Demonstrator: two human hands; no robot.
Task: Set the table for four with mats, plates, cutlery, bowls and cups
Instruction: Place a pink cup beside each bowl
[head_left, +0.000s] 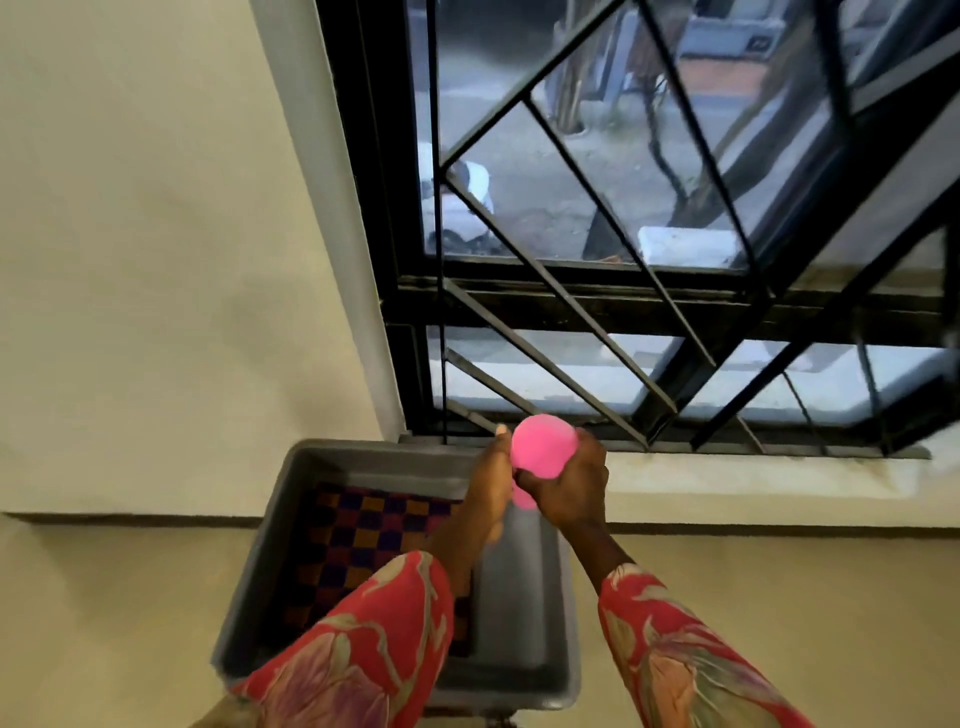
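1. Both hands hold the pink cups (543, 451) above the grey bin (519, 649): your right hand (569, 486) wraps them, your left hand (491, 480) pinches the side.
2. Twist gently to separate the cups, keeping them over the bin.
3. Leave the checkered mat (363, 540) inside for now.

Low in the frame's centre, both hands, left hand (491, 480) and right hand (569, 486), grip a pink cup (543, 449) above a grey tub (332, 457) holding a checkered mat (363, 530).

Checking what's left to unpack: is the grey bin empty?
No. A checkered mat lies in the grey bin, below the pink cup held by both hands.
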